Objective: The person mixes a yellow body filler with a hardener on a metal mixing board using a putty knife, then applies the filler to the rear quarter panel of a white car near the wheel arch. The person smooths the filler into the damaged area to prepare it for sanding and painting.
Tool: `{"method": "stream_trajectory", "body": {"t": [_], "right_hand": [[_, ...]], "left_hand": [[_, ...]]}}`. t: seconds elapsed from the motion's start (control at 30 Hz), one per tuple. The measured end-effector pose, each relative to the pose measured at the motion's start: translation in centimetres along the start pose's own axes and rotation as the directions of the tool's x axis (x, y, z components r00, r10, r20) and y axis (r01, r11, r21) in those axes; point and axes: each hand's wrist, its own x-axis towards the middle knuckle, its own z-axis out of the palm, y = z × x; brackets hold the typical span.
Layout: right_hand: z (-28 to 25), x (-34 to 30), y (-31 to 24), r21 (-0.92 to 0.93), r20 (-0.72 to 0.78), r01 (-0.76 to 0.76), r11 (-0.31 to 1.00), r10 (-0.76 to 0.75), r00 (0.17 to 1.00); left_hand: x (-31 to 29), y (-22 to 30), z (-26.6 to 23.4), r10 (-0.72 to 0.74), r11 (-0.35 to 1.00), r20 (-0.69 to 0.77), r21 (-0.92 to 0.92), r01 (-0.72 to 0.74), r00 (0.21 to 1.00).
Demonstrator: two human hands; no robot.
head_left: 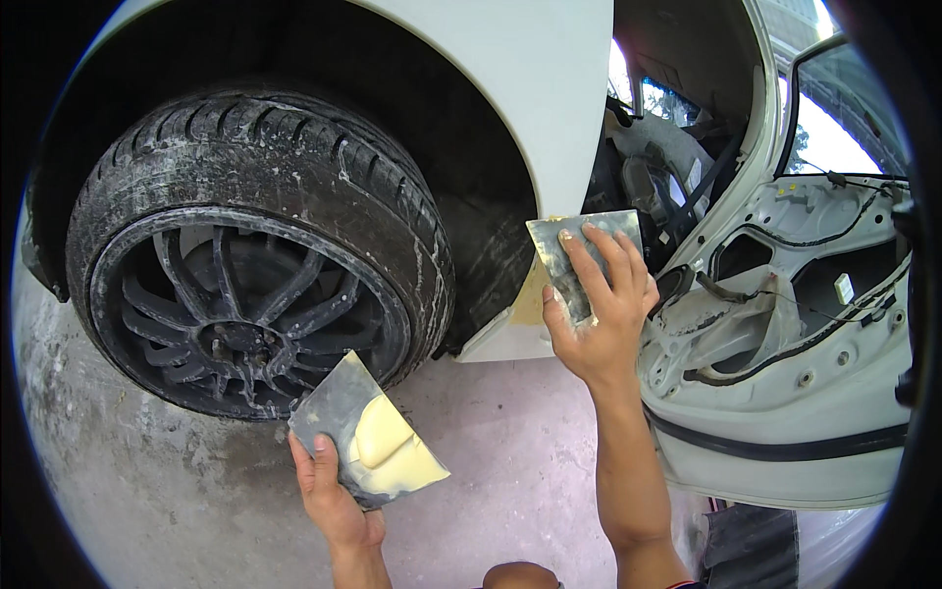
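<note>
My left hand (336, 501) grips a grey flat plate (324, 402) by its lower left edge, thumb on top. A mound of pale yellow body filler (388, 437) lies on that plate. In my right hand (608, 304) is a thin grey filler spreader (549, 240), with the fingers laid over its face and the thumb at its left side. The spreader is against or just in front of the white car's body panel (559, 98), behind the wheel arch. A yellowish filler patch (531, 294) shows on the panel beside the spreader; the part behind the spreader is hidden.
A dusty black wheel (240, 339) with its tyre (265, 147) fills the left, close to the plate. At the right, a stripped car door (785, 393) stands open with wiring and cut-outs exposed. Below lies a stained concrete floor (471, 471).
</note>
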Motion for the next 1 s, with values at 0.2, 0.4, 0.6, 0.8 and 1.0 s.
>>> {"method": "stream_trajectory", "body": {"t": [0.2, 0.4, 0.6, 0.8, 1.0], "right_hand": [[0.0, 0.1, 0.2, -0.068, 0.025, 0.022, 0.997, -0.02, 0.999], [0.8, 0.1, 0.7, -0.015, -0.02, 0.044, 0.999, -0.044, 0.999], [2.4, -1.0, 1.3, 0.044, -0.064, 0.026, 0.999, -0.023, 0.998], [3.8, -2.8, 2.0, 0.084, -0.058, 0.004, 0.996, 0.001, 0.998], [6.2, -5.9, 2.5, 0.144, -0.092, -0.02, 0.989, 0.033, 0.995]], "left_hand": [[0.1, -0.3, -0.3, -0.017, 0.999, 0.005, 0.035, 0.016, 1.0], [0.3, -0.6, -1.1, -0.003, 0.999, -0.001, 0.054, 0.003, 1.0], [1.0, -1.5, -1.7, -0.018, 0.998, -0.064, 0.067, 0.023, 0.998], [1.2, -1.9, -2.3, -0.016, 0.995, -0.045, 0.1, 0.021, 0.999], [1.4, -2.2, -2.6, -0.014, 0.989, -0.092, 0.148, 0.027, 0.996]]}}
